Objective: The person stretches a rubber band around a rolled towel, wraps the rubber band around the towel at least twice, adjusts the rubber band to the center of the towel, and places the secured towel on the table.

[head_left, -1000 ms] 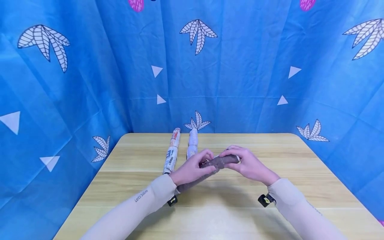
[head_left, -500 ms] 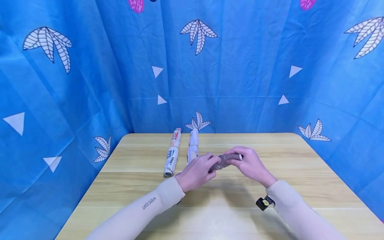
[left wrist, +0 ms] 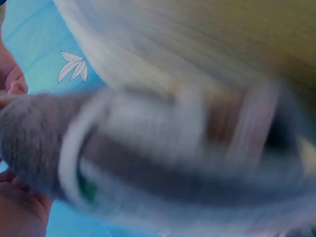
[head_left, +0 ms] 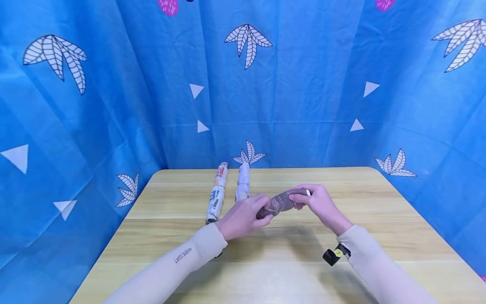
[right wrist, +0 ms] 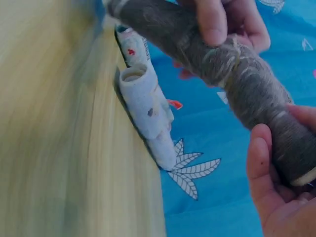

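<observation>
A grey-brown piece of clothing rolled into a long tube [head_left: 282, 202] is held above the table between both hands. My left hand [head_left: 244, 215] grips it along its length, with the part beyond hidden under the hand and forearm in the head view. Near the whitish-tipped end, my right hand [head_left: 318, 205] pinches it between thumb and fingers. Fuzzy fabric with pale wrinkled streaks shows on the roll [right wrist: 247, 84] in the right wrist view. The left wrist view is blurred, with white bands on the grey cloth [left wrist: 37, 138].
Two other fabric rolls lie on the wooden table [head_left: 303, 270], towards its back and left of the hands: a white printed roll [head_left: 217, 194] and a pale lavender roll [head_left: 243, 181]. Blue patterned curtain [head_left: 315, 84] surrounds the table's back and sides.
My left hand has changed its grip on the grey-brown roll, its fingers now curled more closely round it. My right hand stays near the end, having shifted slightly right.
</observation>
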Demonstrator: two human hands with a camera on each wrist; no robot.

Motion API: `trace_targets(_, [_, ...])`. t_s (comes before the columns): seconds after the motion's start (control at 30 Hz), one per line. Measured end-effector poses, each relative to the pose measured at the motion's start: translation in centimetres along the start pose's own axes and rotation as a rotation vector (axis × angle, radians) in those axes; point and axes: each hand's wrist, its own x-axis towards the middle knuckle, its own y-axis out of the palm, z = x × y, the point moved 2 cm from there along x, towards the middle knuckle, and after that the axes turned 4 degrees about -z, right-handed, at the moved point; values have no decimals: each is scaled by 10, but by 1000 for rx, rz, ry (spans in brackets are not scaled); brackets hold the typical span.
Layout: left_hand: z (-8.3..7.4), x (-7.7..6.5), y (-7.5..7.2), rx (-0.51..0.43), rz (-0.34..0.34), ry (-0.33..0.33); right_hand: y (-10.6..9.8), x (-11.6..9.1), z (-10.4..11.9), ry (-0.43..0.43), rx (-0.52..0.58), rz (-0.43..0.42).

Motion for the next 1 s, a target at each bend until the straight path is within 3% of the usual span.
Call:
trace_targets(0.1, [3,0,2,-83,32,-91,2,-1,3,-32,-17,49])
trace_targets(0.3, [10,-1,4,-360,104,-316,-2,-9,4,-249,-60,167])
trace_targets(0.47, [12,-1,1,-542,134,-383,-5,-9,2,-416,-147,202])
trace_targets(0.6, [12,0,3,-590,152,-387,-4,-9,3,-453,-237,157])
trace_targets(0.7, [10,-1,5,-503,130,-330,-2,-8,3,-451,-279,106])
trace_targets(0.9, [-3,-3,8,-56,0,-84,-1,-7,4,-391,-282,-8])
trace_targets(1.0, [-5,-2,9,41,-48,-7,0,-7,6,-369,-274,-47])
